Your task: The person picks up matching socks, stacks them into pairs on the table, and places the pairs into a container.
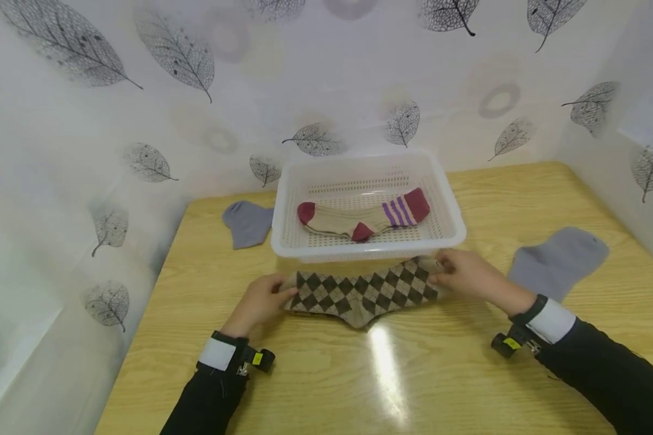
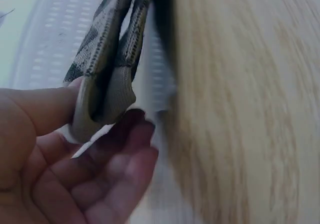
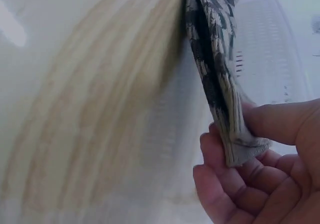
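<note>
A pair of beige socks with dark diamonds (image 1: 354, 296), laid one on the other, stretches sideways between both hands in front of the white basket. The left hand (image 1: 261, 302) pinches the plain beige end at the left. At the other end, the right hand (image 1: 462, 275) grips the socks between thumb and fingers. The left wrist view shows two layers of the socks (image 2: 107, 74) hanging from the thumb and fingers, with a gap between them. In the right wrist view the ribbed end of the socks (image 3: 237, 144) lies between thumb and fingers.
Inside the white plastic basket (image 1: 370, 249) lie beige socks with dark red ends and purple stripes (image 1: 348, 219). A grey sock (image 1: 247, 223) rests left of the basket, another grey sock (image 1: 560, 260) beyond the right hand. The wooden table (image 1: 315, 386) meets a leaf-patterned backdrop (image 1: 337, 84).
</note>
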{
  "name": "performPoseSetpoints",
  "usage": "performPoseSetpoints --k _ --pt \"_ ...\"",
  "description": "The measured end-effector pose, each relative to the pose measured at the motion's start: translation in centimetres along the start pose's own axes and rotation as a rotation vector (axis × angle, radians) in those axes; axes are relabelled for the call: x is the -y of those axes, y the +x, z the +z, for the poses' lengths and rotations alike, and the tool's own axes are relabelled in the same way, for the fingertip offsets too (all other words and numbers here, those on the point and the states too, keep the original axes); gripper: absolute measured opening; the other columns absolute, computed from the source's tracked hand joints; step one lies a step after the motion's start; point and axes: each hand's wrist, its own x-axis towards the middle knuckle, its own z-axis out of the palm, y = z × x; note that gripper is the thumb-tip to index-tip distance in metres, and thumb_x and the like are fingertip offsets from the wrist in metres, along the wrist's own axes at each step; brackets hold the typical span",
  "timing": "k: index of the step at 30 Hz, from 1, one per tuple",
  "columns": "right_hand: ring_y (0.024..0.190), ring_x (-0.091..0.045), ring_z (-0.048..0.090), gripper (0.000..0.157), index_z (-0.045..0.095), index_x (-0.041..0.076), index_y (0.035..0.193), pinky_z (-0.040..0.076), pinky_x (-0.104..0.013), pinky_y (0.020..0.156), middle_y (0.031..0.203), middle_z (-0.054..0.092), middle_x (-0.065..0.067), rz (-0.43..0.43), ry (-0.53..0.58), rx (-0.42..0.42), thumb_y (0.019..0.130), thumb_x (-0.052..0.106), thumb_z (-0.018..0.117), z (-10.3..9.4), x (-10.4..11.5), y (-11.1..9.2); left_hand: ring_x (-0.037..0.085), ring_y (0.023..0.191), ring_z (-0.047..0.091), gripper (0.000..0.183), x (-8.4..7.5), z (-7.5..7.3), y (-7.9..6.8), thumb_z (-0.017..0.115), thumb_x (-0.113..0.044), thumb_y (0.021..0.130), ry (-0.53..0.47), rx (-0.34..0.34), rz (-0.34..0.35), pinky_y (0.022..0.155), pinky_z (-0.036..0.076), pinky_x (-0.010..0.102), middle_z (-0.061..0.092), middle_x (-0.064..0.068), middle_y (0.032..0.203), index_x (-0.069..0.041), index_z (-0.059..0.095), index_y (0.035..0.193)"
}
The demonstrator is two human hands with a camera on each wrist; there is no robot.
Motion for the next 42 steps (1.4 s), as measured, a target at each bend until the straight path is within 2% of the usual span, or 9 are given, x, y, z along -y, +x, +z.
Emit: performPoseSetpoints --k 5,10,13,16,20,24,33,39,42 --pt "0.061 -0.015 0.053 0.029 0.058 0.007 0.094 0.046 -0.032 0.055 0.072 0.058 0.0 -0.053 0.03 0.022 0.076 0.028 0.069 -1.7 1.1 -1.0 0.015 0.062 0.044 0.025 -0.6 -2.3 -1.2 0.066 -0.031 0.079 -0.209 0.079 -0.03 0.057 0.041 0.031 0.045 0.001 0.068 -0.01 0.054 0.086" --pt "0.049 -0.007 0.04 0.027 0.055 0.013 0.087 0.038 -0.025 0.047 0.059 0.048 0.008 -0.068 0.035 0.043 0.077 0.035 0.067 -3.9 2.5 -1.8 0.016 0.064 0.044 0.024 -2.1 -5.0 -1.7 0.064 -0.022 0.082 -0.376 0.127 0.017 0.059 0.042 0.032 0.038 0.004 0.068 -0.006 0.05 0.093" --pt "0.045 -0.008 0.03 0.028 0.049 0.014 0.08 0.033 -0.025 0.045 0.053 0.037 0.005 -0.069 0.009 0.027 0.079 0.038 0.064 -5.9 3.5 -1.5 0.018 0.076 0.051 0.029 -3.1 -6.6 -1.3 0.063 -0.021 0.083 -0.444 0.113 0.026 0.068 0.045 0.033 0.049 0.007 0.081 -0.004 0.049 0.101" --pt "0.047 -0.01 0.032 0.03 0.049 0.012 0.083 0.033 -0.026 0.046 0.056 0.044 0.003 -0.069 0.012 0.017 0.08 0.039 0.063 -8.1 4.4 -0.5 0.021 0.089 0.056 0.039 -4.2 -8.1 -0.4 0.063 -0.024 0.083 -0.48 0.083 0.041 0.075 0.046 0.035 0.056 0.011 0.099 -0.003 0.046 0.11" --pt "0.053 -0.015 0.046 0.034 0.048 0.007 0.087 0.036 -0.029 0.049 0.062 0.055 -0.003 -0.029 0.041 0.003 0.081 0.038 0.062 -10.1 4.7 1.8 0.023 0.094 0.055 0.048 -5.3 -9.6 1.7 0.062 -0.025 0.083 -0.472 0.042 0.02 0.076 0.048 0.034 0.054 0.016 0.109 -0.003 0.042 0.121" --pt "0.063 -0.02 0.057 0.035 0.047 0.004 0.088 0.04 -0.033 0.054 0.065 0.058 -0.006 0.028 0.021 0.003 0.081 0.035 0.063 -10.9 4.8 4.4 0.028 0.094 0.055 0.053 -6.1 -10.2 4.3 0.062 -0.03 0.083 -0.405 0.014 -0.069 0.075 0.048 0.035 0.051 0.017 0.113 -0.005 0.041 0.125" --pt "0.058 -0.019 0.058 0.035 0.052 -0.007 0.102 0.049 -0.033 0.058 0.081 0.06 -0.015 0.092 -0.124 0.005 0.082 0.02 0.063 -12.7 6.2 10.1 0.025 0.095 0.054 0.05 -8.2 -11.7 9.9 0.061 -0.018 0.085 -0.409 -0.051 -0.202 0.078 0.047 0.032 0.047 0.017 0.12 -0.001 0.041 0.128" --pt "0.05 -0.019 0.053 0.018 0.057 0.0 0.069 0.043 -0.029 0.048 0.058 0.056 -0.008 0.143 -0.25 0.024 0.079 0.014 0.062 -11.9 5.9 12.8 0.026 0.088 0.057 0.054 -8.8 -10.4 13.2 0.063 -0.012 0.083 -0.307 -0.078 -0.264 0.073 0.049 0.03 0.045 0.016 0.123 -0.002 0.04 0.13" --pt "0.046 -0.018 0.05 0.018 0.057 0.004 0.061 0.041 -0.028 0.044 0.056 0.055 -0.007 0.168 -0.293 0.039 0.077 0.012 0.061 -11.0 5.2 13.9 0.026 0.085 0.059 0.051 -9.1 -9.3 14.1 0.064 -0.011 0.081 -0.172 -0.095 -0.286 0.071 0.05 0.032 0.048 0.017 0.12 -0.001 0.044 0.127"
